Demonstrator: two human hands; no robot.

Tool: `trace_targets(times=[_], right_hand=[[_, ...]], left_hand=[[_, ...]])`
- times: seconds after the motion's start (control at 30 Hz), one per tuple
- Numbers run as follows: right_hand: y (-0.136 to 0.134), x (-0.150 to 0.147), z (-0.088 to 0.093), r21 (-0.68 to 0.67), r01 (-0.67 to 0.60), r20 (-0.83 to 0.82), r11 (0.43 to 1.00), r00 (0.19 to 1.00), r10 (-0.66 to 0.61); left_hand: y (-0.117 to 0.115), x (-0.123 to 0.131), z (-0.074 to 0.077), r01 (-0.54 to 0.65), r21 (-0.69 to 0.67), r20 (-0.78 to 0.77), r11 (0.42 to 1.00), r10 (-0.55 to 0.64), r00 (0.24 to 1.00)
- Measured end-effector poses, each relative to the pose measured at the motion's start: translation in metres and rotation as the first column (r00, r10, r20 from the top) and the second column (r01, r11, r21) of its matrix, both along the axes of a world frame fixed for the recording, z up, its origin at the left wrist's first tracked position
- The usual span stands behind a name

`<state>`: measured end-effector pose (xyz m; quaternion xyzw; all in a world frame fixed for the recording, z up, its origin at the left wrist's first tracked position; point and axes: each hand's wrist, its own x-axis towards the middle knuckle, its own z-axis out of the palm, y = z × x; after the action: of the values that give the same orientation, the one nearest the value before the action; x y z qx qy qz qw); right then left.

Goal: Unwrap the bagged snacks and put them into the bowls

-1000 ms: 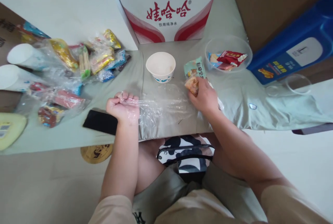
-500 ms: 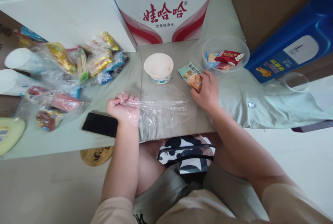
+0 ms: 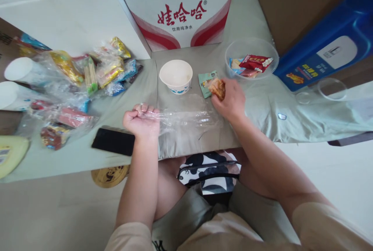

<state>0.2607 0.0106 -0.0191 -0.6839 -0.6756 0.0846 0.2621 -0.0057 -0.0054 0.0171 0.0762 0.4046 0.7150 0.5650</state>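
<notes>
My left hand is closed on one end of a clear plastic bag, which stretches flat to the right over the cloth. In my right hand is a browned, crusty piece of food, its exact kind unclear. That food overlaps a small green snack packet lying on the cloth, whose lower right part is hidden. Left of the packet stands a white paper bowl with a blue pattern near its base. A black phone lies beside my left wrist.
Several wrapped snacks and white paper cups crowd the left side. A clear plastic bowl with packets stands at the back right, near a blue container. A white carton borders the back; another clear bowl sits right.
The food in my right hand has turned and moved slightly over the green packet. My left hand keeps its grip on the plastic bag. The view has shifted a little.
</notes>
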Motion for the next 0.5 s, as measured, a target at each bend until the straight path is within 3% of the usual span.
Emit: trace_targets(times=[0.2,0.37,0.5], right_hand=[[0.005,-0.013,0.004,-0.103,-0.207,0.073,0.973,0.974,0.215],[-0.009,-0.011,0.007,-0.148,-0.091,0.152,0.985,0.982,0.114],[-0.016,-0.007,0.007,-0.089,-0.12,0.137,0.989,0.982,0.132]], left_hand=[[0.001,0.0,-0.001,0.051,-0.006,-0.081,0.999,-0.051,0.995],[-0.001,-0.002,0.001,0.051,0.002,-0.092,0.999,-0.051,0.994],[-0.002,-0.001,0.001,0.056,0.027,-0.062,0.998,-0.054,0.997]])
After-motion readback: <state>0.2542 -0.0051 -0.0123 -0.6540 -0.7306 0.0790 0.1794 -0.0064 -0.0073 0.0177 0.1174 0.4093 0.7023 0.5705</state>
